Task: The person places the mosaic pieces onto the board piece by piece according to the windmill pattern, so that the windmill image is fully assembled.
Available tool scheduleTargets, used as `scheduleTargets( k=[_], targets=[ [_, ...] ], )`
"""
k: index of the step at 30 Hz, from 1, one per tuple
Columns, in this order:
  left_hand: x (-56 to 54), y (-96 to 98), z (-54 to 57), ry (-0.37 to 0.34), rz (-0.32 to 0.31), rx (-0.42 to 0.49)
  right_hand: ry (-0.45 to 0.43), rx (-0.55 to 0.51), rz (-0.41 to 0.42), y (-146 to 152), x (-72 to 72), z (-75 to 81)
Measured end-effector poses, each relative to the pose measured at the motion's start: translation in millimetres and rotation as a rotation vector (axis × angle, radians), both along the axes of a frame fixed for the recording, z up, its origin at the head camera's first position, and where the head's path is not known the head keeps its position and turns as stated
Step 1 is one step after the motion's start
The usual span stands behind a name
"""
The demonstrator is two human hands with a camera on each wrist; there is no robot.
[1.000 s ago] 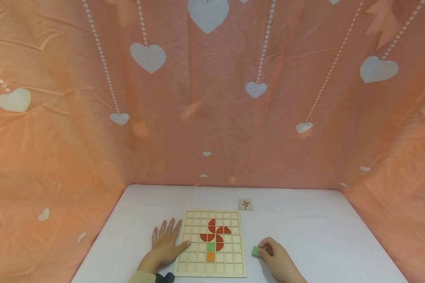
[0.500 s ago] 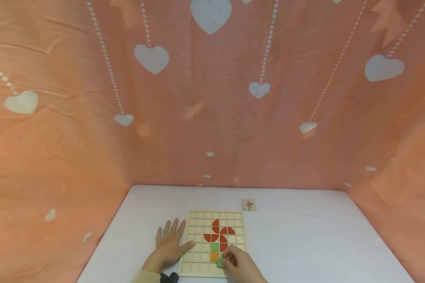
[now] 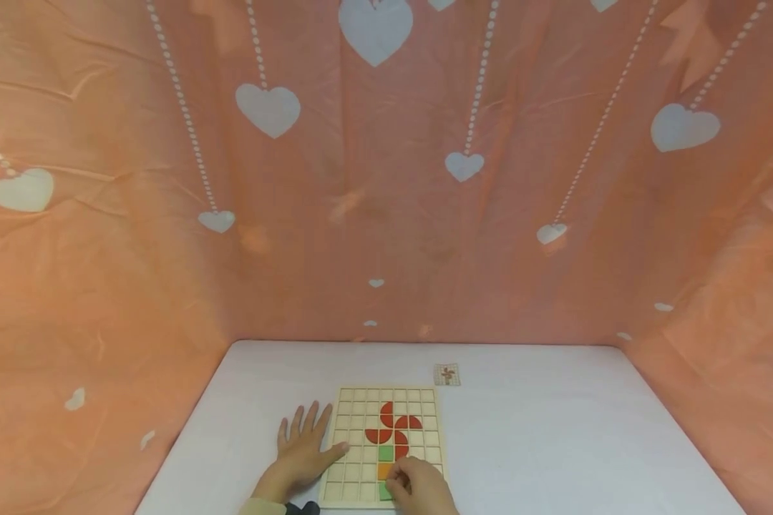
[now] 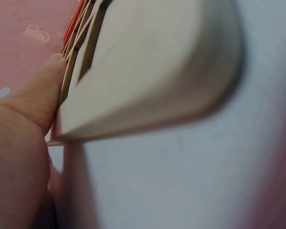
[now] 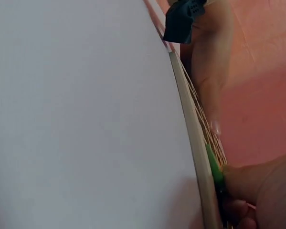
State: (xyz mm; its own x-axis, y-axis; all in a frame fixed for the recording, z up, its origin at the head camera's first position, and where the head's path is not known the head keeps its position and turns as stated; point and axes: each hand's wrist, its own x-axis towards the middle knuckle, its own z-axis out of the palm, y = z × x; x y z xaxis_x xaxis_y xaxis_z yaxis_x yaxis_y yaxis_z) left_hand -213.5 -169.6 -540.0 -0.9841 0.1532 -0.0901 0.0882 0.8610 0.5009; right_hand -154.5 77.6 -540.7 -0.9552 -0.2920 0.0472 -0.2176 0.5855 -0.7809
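Note:
A wooden grid board point(image 3: 353, 472) lies on the white table. Red quarter-circle pieces point(image 3: 378, 435) form a pinwheel on it, with a green square tile point(image 3: 386, 453) and an orange square tile point(image 3: 383, 471) below. My right hand point(image 3: 423, 489) pinches another green square tile point(image 3: 385, 491) at the bottom row, just under the orange one. In the right wrist view this green tile point(image 5: 214, 167) stands tilted at the board's near edge. With fingers spread, my left hand point(image 3: 301, 452) rests at the board's left side, its thumb point(image 4: 40, 90) over the rim.
A small card point(image 3: 447, 374) printed with a pinwheel pattern lies behind the board's far right corner. Orange cloth point(image 3: 386, 214) with white hearts encloses the white table point(image 3: 541, 429) at the back and sides. A dark strap point(image 3: 303, 508) circles the left wrist.
My right hand has carried the green tile leftward from the table beside the board to the bottom row under the orange tile. The left hand keeps its place on the board.

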Motion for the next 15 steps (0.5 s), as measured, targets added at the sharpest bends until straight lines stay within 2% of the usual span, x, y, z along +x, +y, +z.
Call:
scheduleTargets(
  k=[6, 15],
  targets=[
    [-0.7, -0.7, -3.5, 0.006, -0.006, -0.017, -0.061, -0.047, 0.085, 8.0, 0.2, 1.0],
    [-3.1, 3.4, -1.7, 0.006, 0.0, -0.005, -0.087, -0.061, 0.072, 8.4, -3.0, 6.6]
  ],
)
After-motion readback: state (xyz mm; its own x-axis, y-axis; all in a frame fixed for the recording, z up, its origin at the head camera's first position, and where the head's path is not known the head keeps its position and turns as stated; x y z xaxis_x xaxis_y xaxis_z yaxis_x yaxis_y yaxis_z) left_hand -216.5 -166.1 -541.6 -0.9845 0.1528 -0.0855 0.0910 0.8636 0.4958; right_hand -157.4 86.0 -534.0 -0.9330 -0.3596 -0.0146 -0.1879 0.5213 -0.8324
